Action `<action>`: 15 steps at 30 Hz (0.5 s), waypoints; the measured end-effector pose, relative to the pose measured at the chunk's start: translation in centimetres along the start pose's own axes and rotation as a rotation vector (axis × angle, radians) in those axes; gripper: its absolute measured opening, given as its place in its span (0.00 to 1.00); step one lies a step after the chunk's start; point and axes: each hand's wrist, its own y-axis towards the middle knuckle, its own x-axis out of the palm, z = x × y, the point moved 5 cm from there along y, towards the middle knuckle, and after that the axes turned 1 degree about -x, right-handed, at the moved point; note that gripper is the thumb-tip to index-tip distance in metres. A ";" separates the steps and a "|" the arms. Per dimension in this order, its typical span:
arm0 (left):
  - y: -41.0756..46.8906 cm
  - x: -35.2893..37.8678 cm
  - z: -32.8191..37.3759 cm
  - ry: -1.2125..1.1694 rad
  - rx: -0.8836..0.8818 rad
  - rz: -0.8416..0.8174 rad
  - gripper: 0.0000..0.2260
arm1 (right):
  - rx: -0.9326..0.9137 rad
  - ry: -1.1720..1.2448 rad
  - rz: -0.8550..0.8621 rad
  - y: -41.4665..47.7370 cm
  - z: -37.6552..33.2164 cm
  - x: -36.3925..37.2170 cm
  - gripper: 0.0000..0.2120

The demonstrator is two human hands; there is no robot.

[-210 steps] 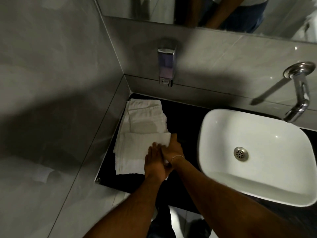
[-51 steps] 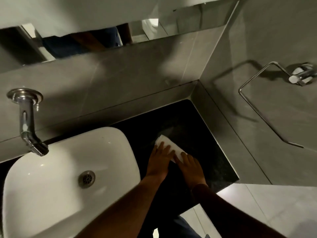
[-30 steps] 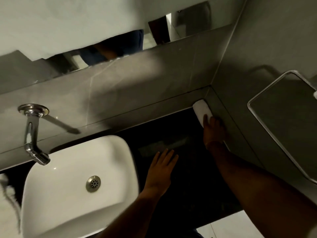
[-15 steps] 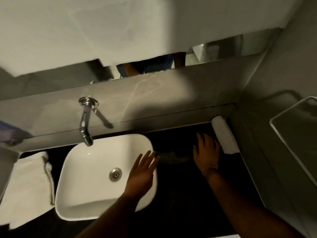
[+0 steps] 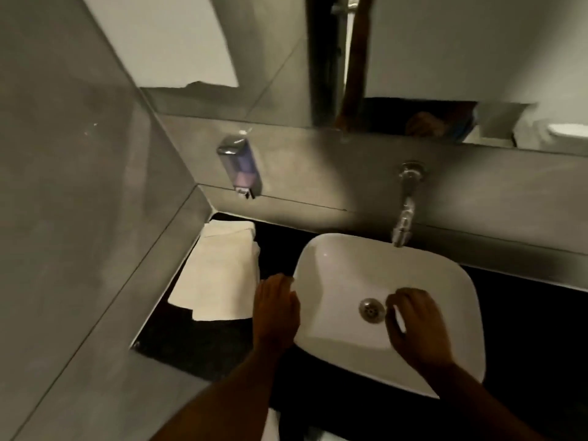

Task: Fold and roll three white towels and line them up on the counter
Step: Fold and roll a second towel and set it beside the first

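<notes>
Your right hand (image 5: 416, 326) hung loose and empty over the basin (image 5: 451, 281), fingers half curled beside the drain (image 5: 371, 309). Your left hand (image 5: 276, 308), also empty and relaxed, sat at the basin's left rim. Just beyond its fingertips, to the left and farther off, lay the flat white towels (image 5: 219, 275) on the dark counter (image 5: 280, 246), against the wall. Reaching across from there, you risked dragging a towel corner into the basin, which could be wet, or snagging both towels at once. Farther still hung the soap dispenser (image 5: 241, 168).
</notes>
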 end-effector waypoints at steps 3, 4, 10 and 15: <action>0.1 -0.4 -7.8 -0.008 -0.194 -0.040 0.18 | -0.084 0.067 -0.067 3.4 -7.3 4.5 0.07; 0.0 0.1 -10.5 0.007 -0.243 -0.130 0.21 | -0.081 0.088 -0.081 4.5 -9.4 6.3 0.08; -1.4 4.0 -19.9 0.280 -0.167 -0.544 0.37 | -0.183 0.091 -0.295 8.4 -17.4 14.6 0.13; -1.0 3.9 -22.2 0.125 -0.131 -0.477 0.32 | -0.206 0.016 -0.431 8.5 -18.8 18.7 0.16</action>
